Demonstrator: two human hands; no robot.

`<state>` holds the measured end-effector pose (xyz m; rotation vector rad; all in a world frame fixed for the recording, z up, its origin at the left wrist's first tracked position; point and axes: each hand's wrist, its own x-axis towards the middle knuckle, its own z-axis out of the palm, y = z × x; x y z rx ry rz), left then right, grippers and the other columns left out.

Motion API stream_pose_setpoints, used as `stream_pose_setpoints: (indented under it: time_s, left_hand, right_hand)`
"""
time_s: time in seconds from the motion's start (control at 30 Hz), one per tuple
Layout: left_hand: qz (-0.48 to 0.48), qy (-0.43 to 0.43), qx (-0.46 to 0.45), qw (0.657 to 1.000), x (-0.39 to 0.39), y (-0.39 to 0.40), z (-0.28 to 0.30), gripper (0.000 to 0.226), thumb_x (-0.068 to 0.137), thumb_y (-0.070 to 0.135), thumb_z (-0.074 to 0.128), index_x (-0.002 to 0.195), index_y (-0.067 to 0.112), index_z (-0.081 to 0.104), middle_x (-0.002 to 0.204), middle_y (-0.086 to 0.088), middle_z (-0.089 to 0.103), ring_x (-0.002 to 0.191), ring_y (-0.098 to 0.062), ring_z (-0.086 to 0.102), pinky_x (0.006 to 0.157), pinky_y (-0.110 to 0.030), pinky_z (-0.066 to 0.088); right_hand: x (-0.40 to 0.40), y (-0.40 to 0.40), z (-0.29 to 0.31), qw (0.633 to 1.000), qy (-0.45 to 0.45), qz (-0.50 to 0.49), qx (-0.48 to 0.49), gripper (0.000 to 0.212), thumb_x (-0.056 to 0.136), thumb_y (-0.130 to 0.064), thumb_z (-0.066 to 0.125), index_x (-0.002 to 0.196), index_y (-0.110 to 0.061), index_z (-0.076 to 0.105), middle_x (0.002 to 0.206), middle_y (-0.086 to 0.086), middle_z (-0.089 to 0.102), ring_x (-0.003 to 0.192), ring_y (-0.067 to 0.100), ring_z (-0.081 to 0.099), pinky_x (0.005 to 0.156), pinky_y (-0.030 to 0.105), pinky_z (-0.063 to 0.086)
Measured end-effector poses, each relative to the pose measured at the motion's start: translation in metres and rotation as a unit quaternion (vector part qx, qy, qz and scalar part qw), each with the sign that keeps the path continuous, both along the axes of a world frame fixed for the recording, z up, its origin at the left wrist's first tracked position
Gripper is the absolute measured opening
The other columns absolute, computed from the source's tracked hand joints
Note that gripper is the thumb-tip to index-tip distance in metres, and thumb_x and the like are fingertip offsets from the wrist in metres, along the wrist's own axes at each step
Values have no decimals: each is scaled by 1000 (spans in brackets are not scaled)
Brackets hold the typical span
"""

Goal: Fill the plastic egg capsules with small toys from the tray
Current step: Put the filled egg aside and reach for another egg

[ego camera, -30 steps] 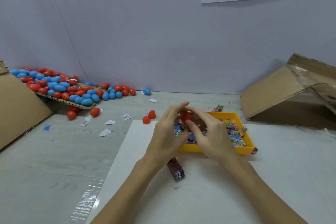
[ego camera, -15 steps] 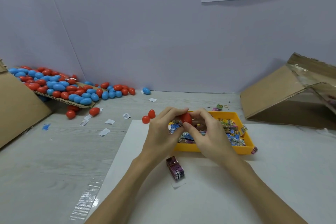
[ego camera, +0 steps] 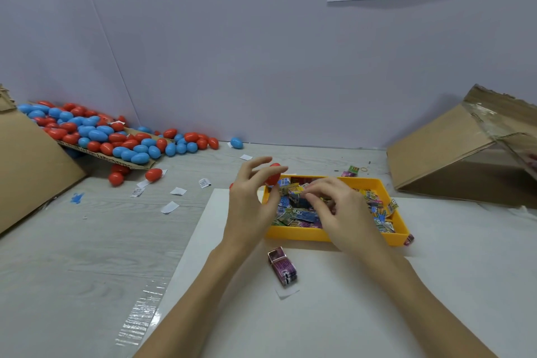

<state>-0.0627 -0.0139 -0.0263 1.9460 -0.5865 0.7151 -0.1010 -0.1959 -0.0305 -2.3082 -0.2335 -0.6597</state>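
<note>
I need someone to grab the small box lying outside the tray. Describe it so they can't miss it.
Start at the yellow plastic tray of small wrapped toys on the white board. Just in front of its near left corner, between the person's forearms, lies a small purple printed cardboard box, alone on the board. Unlike the toy packets heaped inside the tray, it sits outside, with one end open.

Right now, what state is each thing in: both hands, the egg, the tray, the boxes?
left hand: pinches a red egg capsule, raised above the tray's left end
right hand: fingers curled down among the small toys; a grip cannot be told
yellow tray: upright, holds many toys
purple box: lies on the white sheet, one end open
egg pile: closed eggs, heaped on cardboard
cardboard box: tipped on its side
</note>
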Motion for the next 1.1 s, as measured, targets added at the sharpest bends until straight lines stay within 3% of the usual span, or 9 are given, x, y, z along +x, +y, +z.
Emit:
stream_pose_setpoints:
  time_s: [0.13, 0.23, 0.33, 0.47, 0.67, 0.8, 0.9, 1.0, 1.1]
  left_hand:
    - [-8, 55, -78, 995, 4, 1, 1, 24, 95, 4, 71, 114, 17, 79, 118, 1, 66, 111, -9, 65, 94, -37, 58]
    - [1, 51, -62, 997, 3, 2, 1, 23, 97, 4, 69, 112, 17, 80, 114, 2, 67, 111, -9, 64, 92, -31, 57]
    - [11, 39, -42, 998, 0, 1, 1, 22, 96, 4, 70, 108, 18, 80, 111, 2, 66, 108, -2, 61, 89, -20, 53]
    - [9, 32, -23, 999, 1, -1, -1, 19, 96, 5, 71, 105, 18, 81, 109, 3, 66, 107, -7, 63, 89, -23, 53]
    - [6, 30, -18, 999, 1, -2, -1, 18, 96, 5, 71, 104, 17, 81, 108, 2, 66, 106, -10, 64, 89, -24, 54]
    - [6, 29, -27, 999, 0, -1, 0, 18, 95, 4, 72, 103, 17, 81, 108, 2, 66, 105, -7, 63, 88, -19, 53]
    - [3, 28, -33, 999, 0, -1, 1, 19, 95, 3, 72, 103, 18, 81, 108, 2, 66, 104, -3, 62, 86, -16, 52]
    - [4, 33, -32, 999, 0, -1, 2, 20, 95, 4, 71, 103, 20, 80, 108, 3, 65, 105, -5, 62, 85, -16, 52]
    - [-8, 40, -24, 999, 0, -1, 1, 20, 95, 2, 70, 102, 17, 81, 108, 2, 65, 105, -10, 63, 85, -15, 51]
  right_hand:
    - [-3, 3, 0, 995, 55, 58, -57, 48, 98, -52, 48, 88, -21, 83, 110, -12, 69, 108, 11, 59, 97, 39, 46]
    - [-4, 5, 2, 991, 26, 47, -120, 56, 99, -57, 41, 86, -22, 83, 101, -12, 71, 98, 13, 55, 91, 37, 46]
    - [-6, 6, 8, 980, 71, 29, -182, 73, 98, -67, 23, 88, -28, 83, 98, -14, 71, 97, 11, 52, 91, 34, 41]
    - [-7, 6, 11, 963, 109, 7, -247, 84, 97, -66, 7, 90, -25, 80, 91, -11, 74, 96, 11, 55, 92, 35, 40]
    - [-4, 1, 9, 972, 95, 21, -212, 57, 108, -46, 34, 59, -20, 47, 60, -5, 50, 75, 19, 52, 85, 37, 40]
    - [-4, -1, 6, 991, 38, 23, -127, 64, 103, -48, 33, 71, -4, 68, 64, 6, 63, 69, 22, 57, 72, 29, 38]
    - [-5, -1, 7, 998, -9, 15, -57, 63, 102, -46, 37, 81, -2, 76, 72, 7, 71, 73, 20, 64, 72, 34, 47]
    - [-7, 0, 8, 999, -44, -12, 5, 42, 103, -37, 52, 89, -9, 81, 83, 1, 77, 81, 16, 71, 73, 34, 55]
    - [-4, -1, 10, 989, 33, -20, 144, 12, 94, -25, 74, 100, -19, 82, 89, -8, 78, 84, 7, 73, 75, 24, 60]
